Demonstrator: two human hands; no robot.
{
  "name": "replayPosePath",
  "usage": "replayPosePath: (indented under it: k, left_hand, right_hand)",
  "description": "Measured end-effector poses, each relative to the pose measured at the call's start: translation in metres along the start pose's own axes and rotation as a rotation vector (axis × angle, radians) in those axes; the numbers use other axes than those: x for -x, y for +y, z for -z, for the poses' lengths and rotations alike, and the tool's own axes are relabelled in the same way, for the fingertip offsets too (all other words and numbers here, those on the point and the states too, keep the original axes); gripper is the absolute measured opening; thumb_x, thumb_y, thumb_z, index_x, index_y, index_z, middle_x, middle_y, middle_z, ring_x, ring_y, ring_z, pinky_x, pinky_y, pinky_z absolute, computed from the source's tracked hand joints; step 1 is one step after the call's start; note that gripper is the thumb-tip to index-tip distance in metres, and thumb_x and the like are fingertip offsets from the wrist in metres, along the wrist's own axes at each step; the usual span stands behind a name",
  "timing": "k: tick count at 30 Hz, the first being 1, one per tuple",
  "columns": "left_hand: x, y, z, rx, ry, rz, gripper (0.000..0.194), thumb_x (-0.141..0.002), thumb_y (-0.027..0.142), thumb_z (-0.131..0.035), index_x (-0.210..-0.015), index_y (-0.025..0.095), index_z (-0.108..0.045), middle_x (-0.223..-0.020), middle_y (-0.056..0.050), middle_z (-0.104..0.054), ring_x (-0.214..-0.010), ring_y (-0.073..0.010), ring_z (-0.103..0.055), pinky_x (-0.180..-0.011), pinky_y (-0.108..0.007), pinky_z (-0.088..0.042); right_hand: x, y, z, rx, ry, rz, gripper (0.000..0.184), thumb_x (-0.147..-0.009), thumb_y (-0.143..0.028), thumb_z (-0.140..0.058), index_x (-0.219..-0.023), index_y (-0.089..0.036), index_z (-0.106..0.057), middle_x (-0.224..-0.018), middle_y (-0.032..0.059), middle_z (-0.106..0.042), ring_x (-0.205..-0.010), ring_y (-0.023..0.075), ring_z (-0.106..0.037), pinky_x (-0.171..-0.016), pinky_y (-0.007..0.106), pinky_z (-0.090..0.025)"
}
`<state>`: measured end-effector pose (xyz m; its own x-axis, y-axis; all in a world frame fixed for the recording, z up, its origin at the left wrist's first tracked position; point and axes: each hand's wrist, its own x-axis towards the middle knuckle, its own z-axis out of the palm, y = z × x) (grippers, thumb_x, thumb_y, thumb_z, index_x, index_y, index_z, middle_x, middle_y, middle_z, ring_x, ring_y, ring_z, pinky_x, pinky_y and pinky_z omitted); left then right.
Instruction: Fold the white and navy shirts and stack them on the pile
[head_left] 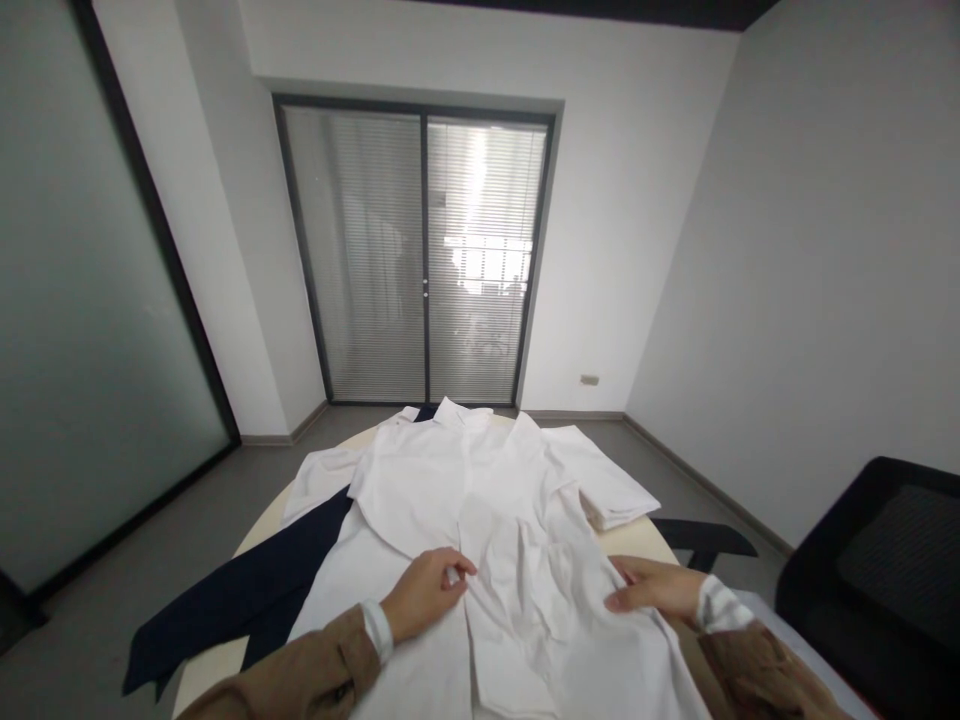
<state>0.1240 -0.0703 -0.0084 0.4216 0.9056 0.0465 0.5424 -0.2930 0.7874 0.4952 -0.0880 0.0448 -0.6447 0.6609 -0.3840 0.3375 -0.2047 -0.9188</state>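
White shirt (517,570) beneath left hand (429,594), side edge at right hand (654,592).

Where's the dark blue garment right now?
In the head view, the dark blue garment lies at the left of the table, partly under the white shirt, left of the left hand.

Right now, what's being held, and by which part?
The right hand pinches the white shirt by its side edge; whether the left hand, near the front opening, grips it can't be told.
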Motion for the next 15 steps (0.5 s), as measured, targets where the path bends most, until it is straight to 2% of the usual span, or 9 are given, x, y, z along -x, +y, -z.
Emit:
replayPosePath:
  k: [2,4,6,8,10,12,14,15]
  left_hand:
    - [0.000,-0.004,-0.001,0.047,0.035,0.002,0.025,-0.078,0.019,-0.055,-0.097,0.016,-0.073,-0.077,-0.002,-0.064,-0.068,-0.0154,-0.055,-0.068,-0.026,-0.043]
    - [-0.001,-0.006,-0.001,0.104,0.068,-0.020,0.021,-0.081,0.021,-0.054,-0.093,0.016,-0.070,-0.075,-0.002,-0.063,-0.072,-0.0163,-0.057,-0.071,-0.027,-0.043]
    - [-0.001,-0.007,-0.002,0.163,0.094,-0.037,0.014,-0.083,0.026,-0.058,-0.088,0.016,-0.066,-0.077,-0.003,-0.063,-0.076,-0.0168,-0.058,-0.074,-0.027,-0.044]
    - [-0.001,-0.009,-0.003,0.221,0.099,-0.028,0.015,-0.080,0.030,-0.065,-0.086,0.016,-0.062,-0.076,-0.002,-0.061,-0.076,-0.0159,-0.058,-0.074,-0.027,-0.044]
    - [-0.001,-0.010,-0.006,0.289,0.075,0.011,0.020,-0.078,0.030,-0.068,-0.089,0.017,-0.058,-0.069,0.002,-0.056,-0.066,-0.0129,-0.053,-0.066,-0.024,-0.041]
    - [-0.001,-0.013,-0.008,0.369,0.042,0.044,0.023,-0.080,0.032,-0.067,-0.093,0.018,-0.054,-0.062,0.007,-0.048,-0.055,-0.0095,-0.044,-0.056,-0.021,-0.033]
    - [-0.002,-0.016,-0.008,0.436,0.030,0.059,0.026,-0.083,0.037,-0.064,-0.096,0.018,-0.052,-0.056,0.010,-0.037,-0.049,-0.0075,-0.031,-0.050,-0.020,-0.023]
    - [-0.003,-0.017,-0.008,0.459,0.038,0.054,0.028,-0.083,0.040,-0.064,-0.098,0.018,-0.052,-0.055,0.011,-0.033,-0.048,-0.0072,-0.027,-0.049,-0.021,-0.019]
  right_hand:
    - [0.012,0.007,0.011,0.009,0.044,-0.064,0.070,-0.067,-0.055,-0.077,-0.121,-0.011,-0.064,-0.095,0.0116,-0.074,-0.073,0.0224,-0.072,-0.071,0.033,-0.060]
    - [0.019,0.017,0.020,0.032,0.016,-0.134,0.072,-0.060,-0.056,-0.080,-0.116,-0.013,-0.066,-0.101,0.0122,-0.074,-0.070,0.0202,-0.072,-0.058,0.025,-0.057]
    - [0.023,0.026,0.026,0.073,-0.034,-0.224,0.068,-0.055,-0.053,-0.084,-0.108,-0.014,-0.068,-0.102,0.0116,-0.073,-0.071,0.0183,-0.072,-0.053,0.020,-0.054]
    - [0.023,0.032,0.032,0.142,-0.046,-0.347,0.060,-0.056,-0.052,-0.085,-0.099,-0.014,-0.069,-0.091,0.0099,-0.074,-0.066,0.0166,-0.070,-0.051,0.019,-0.052]
    - [0.020,0.032,0.039,0.279,0.071,-0.462,0.052,-0.061,-0.057,-0.081,-0.085,-0.015,-0.065,-0.068,0.0056,-0.068,-0.054,0.0151,-0.064,-0.046,0.020,-0.048]
    - [0.014,0.023,0.046,0.483,0.303,-0.503,0.048,-0.066,-0.061,-0.076,-0.075,-0.017,-0.057,-0.053,0.0002,-0.057,-0.043,0.0127,-0.054,-0.041,0.022,-0.042]
    - [0.002,0.006,0.049,0.649,0.527,-0.413,0.045,-0.071,-0.059,-0.073,-0.074,-0.019,-0.051,-0.053,-0.0021,-0.053,-0.041,0.0100,-0.048,-0.040,0.021,-0.037]
    - [-0.006,-0.004,0.048,0.675,0.571,-0.320,0.042,-0.075,-0.055,-0.071,-0.076,-0.018,-0.052,-0.058,-0.0011,-0.056,-0.043,0.0094,-0.049,-0.042,0.021,-0.038]
